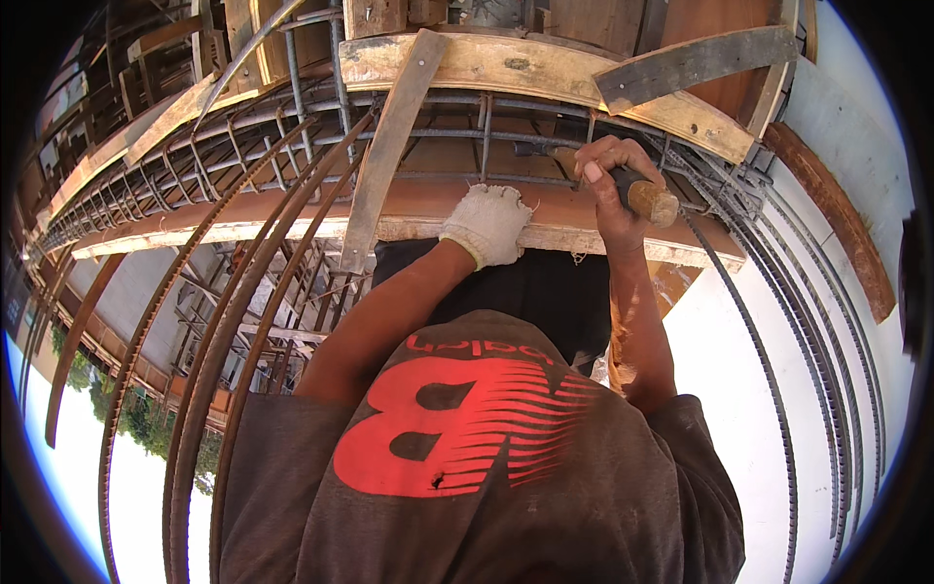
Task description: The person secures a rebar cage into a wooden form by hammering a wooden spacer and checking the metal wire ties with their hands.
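My left hand (489,224), in a pale knitted glove, rests at the near edge of a brown formwork board (302,207). Its fingers are curled, and whatever they may hold is hidden; a thin wire-like bit sticks out beside the knuckles. My bare right hand (620,185) is raised to the right of it, wrapped round the wooden handle of a hammer (654,202). The butt of the handle points toward me. The dark head lies farther off, partly behind the fingers, close to the steel bars (486,136) above the board.
A curved timber plank (525,66) spans the far side, with a grey slat (394,146) slanting across it. Long ribbed rebars (209,360) rise on the left, and more rebars (778,292) stand on the right. A rough wooden beam (837,224) leans at far right.
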`<state>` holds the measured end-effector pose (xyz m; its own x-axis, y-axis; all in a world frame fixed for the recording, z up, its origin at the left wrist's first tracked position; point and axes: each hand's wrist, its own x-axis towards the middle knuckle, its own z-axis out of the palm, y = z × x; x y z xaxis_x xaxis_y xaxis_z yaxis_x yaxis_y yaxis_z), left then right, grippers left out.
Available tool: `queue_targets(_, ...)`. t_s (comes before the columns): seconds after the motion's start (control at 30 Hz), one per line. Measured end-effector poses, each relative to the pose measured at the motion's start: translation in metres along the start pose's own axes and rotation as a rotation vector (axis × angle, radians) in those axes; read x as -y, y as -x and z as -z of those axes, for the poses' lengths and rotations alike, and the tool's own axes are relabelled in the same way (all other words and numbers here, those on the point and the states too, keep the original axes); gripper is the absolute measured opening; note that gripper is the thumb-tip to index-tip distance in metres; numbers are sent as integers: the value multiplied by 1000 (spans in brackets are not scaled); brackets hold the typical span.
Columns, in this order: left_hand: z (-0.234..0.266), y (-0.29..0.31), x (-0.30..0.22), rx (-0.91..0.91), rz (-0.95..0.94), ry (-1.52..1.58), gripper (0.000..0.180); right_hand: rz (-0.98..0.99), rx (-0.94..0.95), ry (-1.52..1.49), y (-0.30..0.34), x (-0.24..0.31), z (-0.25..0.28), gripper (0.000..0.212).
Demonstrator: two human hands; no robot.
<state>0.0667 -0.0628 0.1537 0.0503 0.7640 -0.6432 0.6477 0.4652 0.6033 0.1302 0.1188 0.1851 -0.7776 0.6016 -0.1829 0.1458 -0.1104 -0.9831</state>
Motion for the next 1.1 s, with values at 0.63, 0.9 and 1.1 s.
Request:
queue_targets(0.63,-5,-82,25,509,201,436,65,21,91,-63,13,-11,10,13)
queue_targets(0.9,-3,-84,22,484,237,461,64,-14,106,-32,16,-18,8,14)
queue_targets(1.1,-47,-98,36,400,214,441,70,75,141,-53,-7,-15,-2,10)
